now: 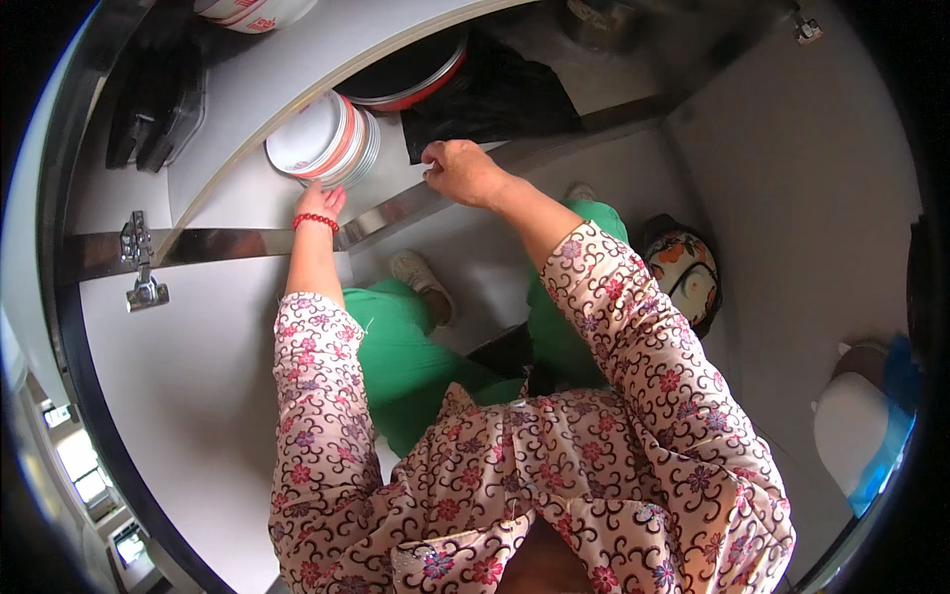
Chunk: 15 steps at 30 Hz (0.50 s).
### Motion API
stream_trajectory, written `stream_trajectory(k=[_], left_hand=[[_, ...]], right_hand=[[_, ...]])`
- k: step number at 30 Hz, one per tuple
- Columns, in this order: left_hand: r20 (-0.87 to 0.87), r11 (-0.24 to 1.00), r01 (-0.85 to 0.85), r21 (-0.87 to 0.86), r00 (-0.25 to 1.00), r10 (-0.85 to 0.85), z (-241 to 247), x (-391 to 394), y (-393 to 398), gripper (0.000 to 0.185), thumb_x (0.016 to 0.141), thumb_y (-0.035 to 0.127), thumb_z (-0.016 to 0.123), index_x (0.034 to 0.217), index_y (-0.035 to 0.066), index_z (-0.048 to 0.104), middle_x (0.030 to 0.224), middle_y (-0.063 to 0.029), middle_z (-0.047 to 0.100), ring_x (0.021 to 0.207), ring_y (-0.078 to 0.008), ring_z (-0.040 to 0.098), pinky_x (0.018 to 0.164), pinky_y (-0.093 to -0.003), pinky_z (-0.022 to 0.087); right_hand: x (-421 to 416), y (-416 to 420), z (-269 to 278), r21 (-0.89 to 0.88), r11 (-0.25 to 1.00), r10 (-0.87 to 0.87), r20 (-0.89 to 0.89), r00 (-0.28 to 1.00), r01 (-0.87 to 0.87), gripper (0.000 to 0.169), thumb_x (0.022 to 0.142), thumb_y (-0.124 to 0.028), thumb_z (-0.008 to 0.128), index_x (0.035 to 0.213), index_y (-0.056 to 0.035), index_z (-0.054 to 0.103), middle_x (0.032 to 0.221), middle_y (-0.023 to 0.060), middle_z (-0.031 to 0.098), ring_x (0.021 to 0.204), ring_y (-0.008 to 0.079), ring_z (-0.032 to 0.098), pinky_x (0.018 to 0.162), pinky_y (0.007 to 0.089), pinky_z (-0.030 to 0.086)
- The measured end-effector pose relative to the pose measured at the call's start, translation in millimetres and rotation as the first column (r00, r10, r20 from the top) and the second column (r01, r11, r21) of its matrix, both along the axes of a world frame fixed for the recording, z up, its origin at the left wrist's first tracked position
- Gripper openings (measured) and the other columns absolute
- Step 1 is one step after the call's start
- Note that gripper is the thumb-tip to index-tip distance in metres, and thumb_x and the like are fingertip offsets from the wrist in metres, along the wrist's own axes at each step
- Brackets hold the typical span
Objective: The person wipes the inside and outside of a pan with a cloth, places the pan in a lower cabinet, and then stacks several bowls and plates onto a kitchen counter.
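Note:
A tilted stack of plates, white and orange-red with several rims showing, sits on the lower cabinet shelf. My left hand, a red bead bracelet at its wrist, is at the near edge of the stack with its fingers apart. Whether its fingertips touch the plates cannot be made out. My right hand is farther right, above the shelf's front edge, with its fingers curled in. It is close to the corner of a black plastic bag. Whatever might be between those fingers is hidden.
Behind the plates stands a black round pan with a red side. Bowls and black containers are at upper left. A metal hinge juts out at left. On the floor is a floral lidded pot.

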<state>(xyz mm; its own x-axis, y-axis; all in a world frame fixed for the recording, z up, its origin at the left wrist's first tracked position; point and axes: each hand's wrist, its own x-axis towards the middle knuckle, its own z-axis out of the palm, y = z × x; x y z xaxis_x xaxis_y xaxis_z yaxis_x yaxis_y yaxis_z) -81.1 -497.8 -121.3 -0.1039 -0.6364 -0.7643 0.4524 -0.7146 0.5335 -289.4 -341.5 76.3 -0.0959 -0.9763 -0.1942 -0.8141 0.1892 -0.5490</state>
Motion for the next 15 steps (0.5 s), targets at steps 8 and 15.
stream_trajectory(k=[8,15], left_hand=[[0.116,0.999,0.028,-0.023,0.993,-0.025,5,13,5,0.064,0.088,0.034,0.057,0.131,-0.003,0.028,0.134,-0.0204,0.036,0.102,-0.0348,0.055,0.073,-0.0475,0.052],[0.990,0.459,0.887,-0.040,-0.026,0.138,0,15,-3,0.067,0.077,0.018,0.063,0.135,0.004,0.032,0.140,-0.0206,0.029,0.129,-0.0364,0.031,0.105,-0.0474,0.027]], right_hand=[[17,6,-28,0.259,0.963,0.104,-0.078,0.992,-0.080,0.027,0.075,-0.019,0.055,0.091,0.0020,0.062,0.094,0.0238,0.062,0.094,0.0357,0.060,0.083,0.0420,0.047],[41,-13,-23,0.314,0.948,0.083,-0.077,0.994,-0.055,0.038,0.065,-0.023,0.071,0.094,0.0026,0.064,0.102,0.0237,0.061,0.100,0.0324,0.060,0.084,0.0389,0.048]])
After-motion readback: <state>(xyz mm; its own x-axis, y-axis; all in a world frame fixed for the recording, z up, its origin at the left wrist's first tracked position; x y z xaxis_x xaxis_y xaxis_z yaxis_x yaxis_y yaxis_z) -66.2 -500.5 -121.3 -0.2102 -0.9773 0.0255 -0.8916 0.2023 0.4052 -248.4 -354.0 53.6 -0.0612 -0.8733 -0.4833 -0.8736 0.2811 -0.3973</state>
